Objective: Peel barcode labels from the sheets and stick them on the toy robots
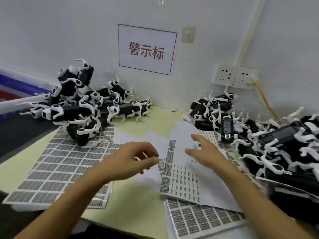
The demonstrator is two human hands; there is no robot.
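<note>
1 head-worn view, angled forward and down, close over the table [141,209]

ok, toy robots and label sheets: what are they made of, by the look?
Toy robots: likely moulded plastic, with black bodies and glossy white legs. Label sheets: apparently paper stickers on smooth backing, lying flat; bare backing shows where labels are gone.

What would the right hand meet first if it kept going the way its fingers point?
Probably the upturned black-and-white toy robot just beyond the right hand, past the white barcode label sheet; depth is unclear.
</note>
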